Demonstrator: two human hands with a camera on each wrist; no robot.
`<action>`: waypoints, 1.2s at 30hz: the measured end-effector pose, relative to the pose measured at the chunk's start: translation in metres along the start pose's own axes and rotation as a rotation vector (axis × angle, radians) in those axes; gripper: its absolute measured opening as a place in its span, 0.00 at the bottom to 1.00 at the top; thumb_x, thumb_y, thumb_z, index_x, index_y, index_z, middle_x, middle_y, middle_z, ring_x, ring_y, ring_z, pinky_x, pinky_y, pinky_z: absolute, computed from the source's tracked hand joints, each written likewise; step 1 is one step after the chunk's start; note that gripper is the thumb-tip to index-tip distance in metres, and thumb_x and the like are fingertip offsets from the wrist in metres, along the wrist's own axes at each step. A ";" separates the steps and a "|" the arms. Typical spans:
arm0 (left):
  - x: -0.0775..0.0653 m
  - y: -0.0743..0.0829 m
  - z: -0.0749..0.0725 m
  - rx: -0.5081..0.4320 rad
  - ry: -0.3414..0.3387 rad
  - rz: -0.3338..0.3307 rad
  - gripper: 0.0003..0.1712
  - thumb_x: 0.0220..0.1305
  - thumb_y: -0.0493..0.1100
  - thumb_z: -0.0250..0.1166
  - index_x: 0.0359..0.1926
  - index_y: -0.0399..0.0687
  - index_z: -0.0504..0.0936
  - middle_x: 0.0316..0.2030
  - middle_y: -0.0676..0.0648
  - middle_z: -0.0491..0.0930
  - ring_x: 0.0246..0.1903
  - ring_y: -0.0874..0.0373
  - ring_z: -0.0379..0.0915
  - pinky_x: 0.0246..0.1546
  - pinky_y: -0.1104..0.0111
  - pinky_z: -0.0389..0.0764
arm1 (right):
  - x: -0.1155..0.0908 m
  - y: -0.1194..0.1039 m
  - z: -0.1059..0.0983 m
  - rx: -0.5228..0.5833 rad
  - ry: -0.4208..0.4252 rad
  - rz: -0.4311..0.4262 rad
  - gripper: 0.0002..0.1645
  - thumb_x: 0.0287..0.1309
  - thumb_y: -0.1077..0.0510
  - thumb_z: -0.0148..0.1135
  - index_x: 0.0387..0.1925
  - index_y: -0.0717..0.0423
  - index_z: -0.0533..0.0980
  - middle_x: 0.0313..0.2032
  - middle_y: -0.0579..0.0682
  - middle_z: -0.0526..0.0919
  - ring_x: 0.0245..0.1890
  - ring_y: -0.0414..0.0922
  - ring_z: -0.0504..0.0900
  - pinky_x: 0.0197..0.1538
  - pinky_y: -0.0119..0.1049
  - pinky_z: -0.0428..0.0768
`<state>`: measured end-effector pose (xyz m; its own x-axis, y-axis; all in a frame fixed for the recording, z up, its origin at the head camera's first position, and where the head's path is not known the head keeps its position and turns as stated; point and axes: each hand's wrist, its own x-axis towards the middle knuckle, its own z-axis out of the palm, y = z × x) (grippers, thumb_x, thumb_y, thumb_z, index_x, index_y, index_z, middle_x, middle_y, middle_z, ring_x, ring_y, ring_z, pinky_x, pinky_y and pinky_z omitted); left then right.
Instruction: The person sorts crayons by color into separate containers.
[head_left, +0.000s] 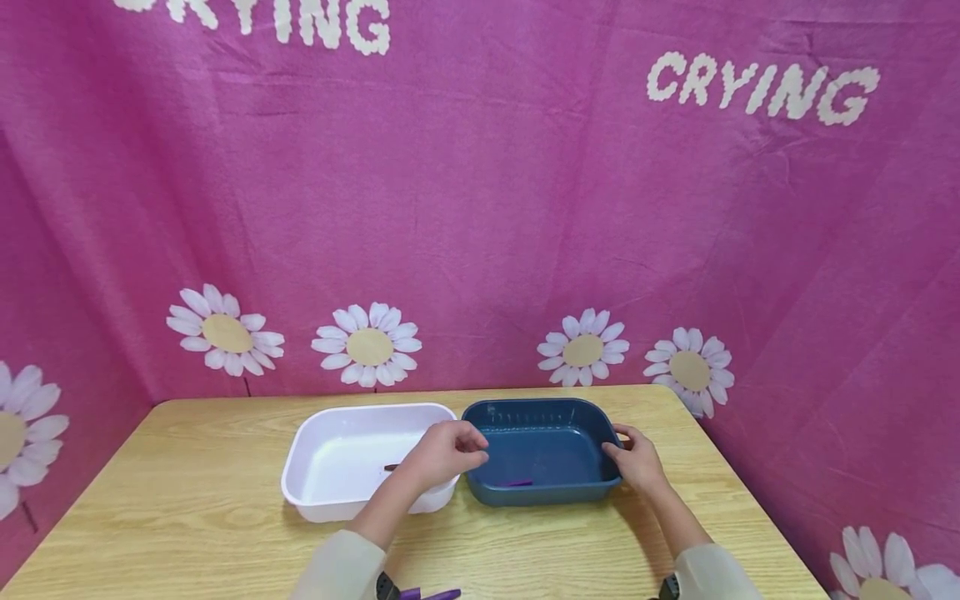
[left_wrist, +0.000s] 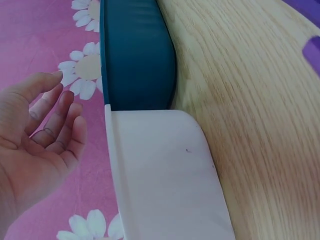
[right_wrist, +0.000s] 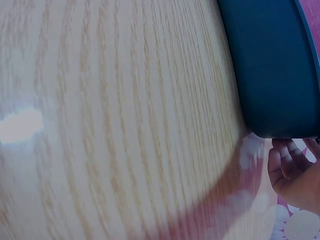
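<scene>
My left hand (head_left: 444, 450) hovers above the touching rims of a white plastic basin (head_left: 330, 508) and a dark blue plastic basin (head_left: 540, 497). In the left wrist view its fingers are loosely bent and hold nothing. My right hand (head_left: 636, 461) grips the blue basin's right end, thumb over the rim; in the right wrist view the fingers lie against its outside. A thin purple object (head_left: 517, 482) lies in the blue basin. A small dark brown piece (head_left: 391, 467) shows in the white one, partly hidden by my left arm.
Both basins stand side by side on a wooden table (head_left: 202, 483). Purple objects (head_left: 442, 594) lie at the near edge, partly out of frame. A pink curtain (head_left: 480, 208) with daisies hangs behind and along both sides.
</scene>
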<state>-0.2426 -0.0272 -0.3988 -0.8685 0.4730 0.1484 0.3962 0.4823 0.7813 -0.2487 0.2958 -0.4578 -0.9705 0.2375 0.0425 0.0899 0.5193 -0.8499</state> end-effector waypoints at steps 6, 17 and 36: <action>-0.010 0.002 -0.006 0.002 0.010 -0.020 0.09 0.55 0.40 0.67 0.37 0.40 0.82 0.29 0.50 0.79 0.31 0.60 0.70 0.33 0.72 0.73 | 0.000 0.001 -0.001 -0.009 -0.004 -0.003 0.26 0.60 0.61 0.55 0.58 0.70 0.66 0.44 0.72 0.77 0.39 0.52 0.80 0.41 0.43 0.82; -0.026 0.001 -0.014 -0.010 0.029 0.001 0.07 0.55 0.41 0.67 0.35 0.44 0.83 0.28 0.52 0.79 0.30 0.62 0.70 0.30 0.74 0.72 | 0.000 0.001 -0.001 -0.021 0.006 -0.014 0.26 0.59 0.62 0.56 0.57 0.71 0.67 0.42 0.71 0.78 0.36 0.50 0.80 0.38 0.40 0.82; -0.060 -0.017 -0.023 -0.029 0.052 -0.011 0.10 0.53 0.43 0.68 0.35 0.42 0.82 0.27 0.52 0.79 0.27 0.65 0.69 0.29 0.75 0.72 | 0.000 0.001 -0.001 -0.023 0.000 -0.007 0.26 0.59 0.61 0.56 0.58 0.70 0.67 0.44 0.71 0.77 0.39 0.53 0.80 0.42 0.44 0.82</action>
<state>-0.2042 -0.0803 -0.4067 -0.8875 0.4281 0.1704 0.3781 0.4651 0.8004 -0.2478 0.2976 -0.4582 -0.9710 0.2342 0.0484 0.0883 0.5393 -0.8374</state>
